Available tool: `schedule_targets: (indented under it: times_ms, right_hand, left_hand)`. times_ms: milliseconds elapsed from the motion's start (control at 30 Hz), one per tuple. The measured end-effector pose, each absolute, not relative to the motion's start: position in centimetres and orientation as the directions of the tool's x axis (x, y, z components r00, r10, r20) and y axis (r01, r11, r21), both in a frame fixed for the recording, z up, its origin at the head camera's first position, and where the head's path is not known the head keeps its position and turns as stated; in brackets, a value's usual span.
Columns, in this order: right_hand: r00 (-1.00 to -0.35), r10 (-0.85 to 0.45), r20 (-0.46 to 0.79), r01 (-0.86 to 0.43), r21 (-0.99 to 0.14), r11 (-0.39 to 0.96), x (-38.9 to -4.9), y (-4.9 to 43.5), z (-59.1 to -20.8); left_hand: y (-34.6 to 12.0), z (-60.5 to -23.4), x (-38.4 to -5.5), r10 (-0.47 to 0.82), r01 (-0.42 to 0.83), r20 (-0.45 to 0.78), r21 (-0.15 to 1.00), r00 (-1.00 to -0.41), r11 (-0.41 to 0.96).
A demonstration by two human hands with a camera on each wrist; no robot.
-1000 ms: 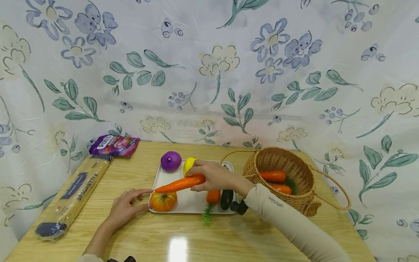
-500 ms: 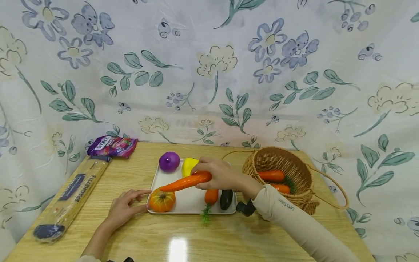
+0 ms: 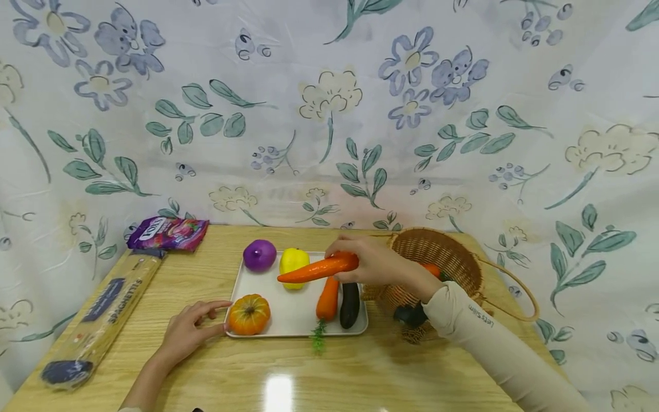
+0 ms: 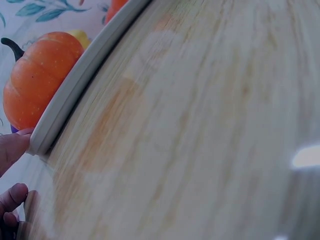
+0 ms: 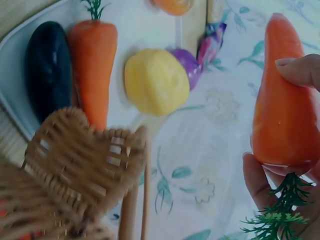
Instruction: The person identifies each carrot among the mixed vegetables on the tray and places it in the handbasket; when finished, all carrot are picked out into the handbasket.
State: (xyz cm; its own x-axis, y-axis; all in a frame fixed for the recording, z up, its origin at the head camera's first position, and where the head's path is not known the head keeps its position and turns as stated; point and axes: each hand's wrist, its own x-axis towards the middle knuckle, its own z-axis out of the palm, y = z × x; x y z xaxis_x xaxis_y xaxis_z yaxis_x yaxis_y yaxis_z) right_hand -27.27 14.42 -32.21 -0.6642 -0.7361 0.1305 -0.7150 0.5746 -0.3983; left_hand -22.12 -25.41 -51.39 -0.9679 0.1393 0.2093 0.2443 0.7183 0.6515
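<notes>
My right hand (image 3: 378, 262) grips a carrot (image 3: 319, 268) by its thick end above the tray, its tip pointing left. In the right wrist view, green leaves (image 5: 285, 200) hang below that carrot. My left hand (image 3: 193, 327) rests at the left edge of the white tray (image 3: 293, 331), fingertips at the rim near a small orange pumpkin (image 3: 249, 314). On the tray lie a second carrot (image 3: 327, 300) with leaves over the front rim, a dark eggplant (image 3: 350, 306) and a yellow fruit-like piece (image 3: 294, 264). A purple onion (image 3: 259, 255) sits at the back left corner.
Right of the tray, a wicker basket (image 3: 471, 266) tilts with its opening toward me, an orange carrot (image 3: 431, 269) partly visible inside. At the left lie a spaghetti pack (image 3: 105, 315) and a purple candy bag (image 3: 167, 233). A floral curtain (image 3: 288, 114) stands behind the table.
My right hand has carried the carrot rightward and away from the pumpkin, toward the basket, uncovering the yellow piece and second carrot. The left hand keeps its place at the tray's rim.
</notes>
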Motion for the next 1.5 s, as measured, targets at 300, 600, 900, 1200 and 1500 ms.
schedule_targets:
  times_ms: [300,600,900,1200,1500]
  right_hand:
    - [-0.715,-0.687,0.133,-0.676,-0.382,0.63,-27.4,17.3,-31.3]
    - [-0.779,-0.624,0.067,-0.59,-0.418,0.691,-28.2,20.5,-30.3]
    - [-0.808,-0.588,0.034,-0.535,-0.458,0.71,-28.9,23.8,-29.9]
    - [-0.835,-0.548,-0.046,-0.471,-0.454,0.756,-29.2,26.9,-30.1]
    - [-0.849,-0.523,-0.076,-0.44,-0.449,0.778,-29.7,29.9,-29.9]
  left_hand:
    - [-25.6,-51.7,-22.0,0.135,0.23,0.194,0.641,-0.972,0.732]
    - [-25.9,-51.9,-21.8,0.138,0.242,0.212,0.62,-0.967,0.746]
    - [-25.8,-51.8,-21.9,0.139,0.249,0.22,0.623,-0.966,0.741]
    - [-25.5,-51.7,-22.0,0.142,0.256,0.228,0.618,-0.963,0.743]
    - [-25.2,-51.8,-22.1,0.15,0.261,0.227,0.619,-0.962,0.74]
